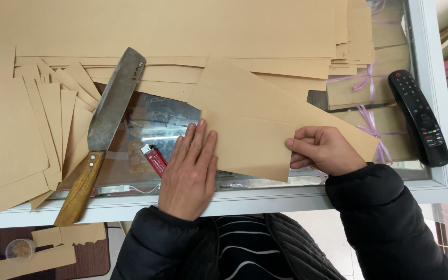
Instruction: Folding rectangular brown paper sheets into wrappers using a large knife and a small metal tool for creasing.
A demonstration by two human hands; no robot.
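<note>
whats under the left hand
The left hand lies flat on a folded brown paper sheet on the glass countertop, beside a red lighter. The paper's edge beneath the palm is hidden.

**Paper, steel, wood and glass on the counter**

I see a folded sheet (250, 145) of matt brown kraft paper, smooth, with a sharp crease. My left hand (189, 168) lies flat on it and my right hand (321, 150) pinches its right edge. The paper stacks (156, 26) at the far side and the cut pieces (11, 140) at the left have the same dull finish. The cleaver (114, 101) has a grey metal blade, worn and stained, and a glossy varnished wooden handle. The lighter (154, 158) is shiny red plastic. The remote control (419, 116) is matt black plastic. The counter top (156, 122) is reflecting glass with a white painted frame. My sleeves look like smooth black synthetic cloth.
</note>
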